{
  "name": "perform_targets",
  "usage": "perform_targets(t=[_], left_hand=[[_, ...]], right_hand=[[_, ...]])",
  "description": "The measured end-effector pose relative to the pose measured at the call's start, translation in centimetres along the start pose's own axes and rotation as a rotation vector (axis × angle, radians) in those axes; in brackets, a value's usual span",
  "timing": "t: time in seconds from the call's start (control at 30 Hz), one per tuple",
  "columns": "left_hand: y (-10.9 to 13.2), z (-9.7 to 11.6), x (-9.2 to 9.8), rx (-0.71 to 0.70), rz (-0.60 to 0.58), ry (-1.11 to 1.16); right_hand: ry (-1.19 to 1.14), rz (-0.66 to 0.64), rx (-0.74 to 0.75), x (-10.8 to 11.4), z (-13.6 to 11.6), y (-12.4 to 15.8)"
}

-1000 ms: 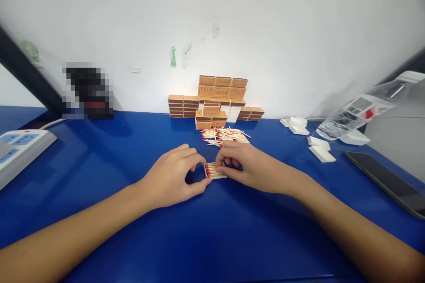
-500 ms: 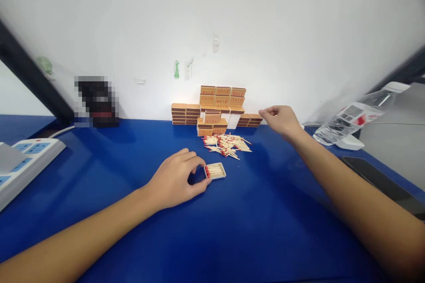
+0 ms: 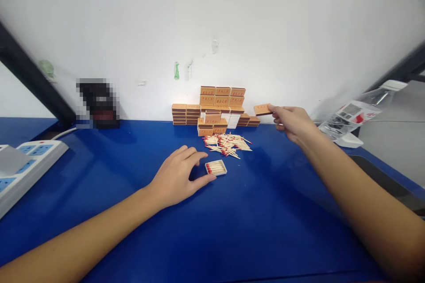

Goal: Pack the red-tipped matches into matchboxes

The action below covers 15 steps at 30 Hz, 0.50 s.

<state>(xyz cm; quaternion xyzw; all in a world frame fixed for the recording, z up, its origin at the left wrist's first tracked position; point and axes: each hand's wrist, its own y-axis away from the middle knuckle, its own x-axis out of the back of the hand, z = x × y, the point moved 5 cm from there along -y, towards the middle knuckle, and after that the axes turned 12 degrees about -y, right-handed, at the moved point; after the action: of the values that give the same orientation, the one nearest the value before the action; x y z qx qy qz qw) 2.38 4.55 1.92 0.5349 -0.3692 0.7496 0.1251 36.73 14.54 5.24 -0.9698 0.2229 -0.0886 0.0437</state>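
Observation:
My right hand (image 3: 290, 121) pinches an orange matchbox (image 3: 261, 109) by its right end. It holds the box raised off the table, to the right of the stacks. Whether this box is full or just a sleeve I cannot tell. On the blue table lies a small white matchbox tray (image 3: 216, 173) with a row of red-tipped matches (image 3: 215, 167) in it. My left hand (image 3: 182, 172) is open on the tray's left side, its thumb tip close to the tray's front edge and its other fingers apart from it. Behind the tray lies a heap of loose matches (image 3: 227, 143).
Orange matchboxes (image 3: 222, 97) are stacked against the white wall, with lower stacks at left (image 3: 186, 115) and right (image 3: 249, 120). A power strip (image 3: 36, 163) lies at far left. At right are a tilted plastic bottle (image 3: 361, 110) and a dark phone (image 3: 385, 177).
My right hand has lifted a matchbox from the right-hand stack and moved rightward with it. My left hand's fingers have spread away from the tray.

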Motion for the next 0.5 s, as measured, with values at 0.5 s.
perform_targets(t=[0.5], left_hand=[[-0.6,-0.8,1.7,-0.065,0.25,-0.018]], right_hand=[[0.086,-0.834,0.211,-8.5,-0.5,13.8]])
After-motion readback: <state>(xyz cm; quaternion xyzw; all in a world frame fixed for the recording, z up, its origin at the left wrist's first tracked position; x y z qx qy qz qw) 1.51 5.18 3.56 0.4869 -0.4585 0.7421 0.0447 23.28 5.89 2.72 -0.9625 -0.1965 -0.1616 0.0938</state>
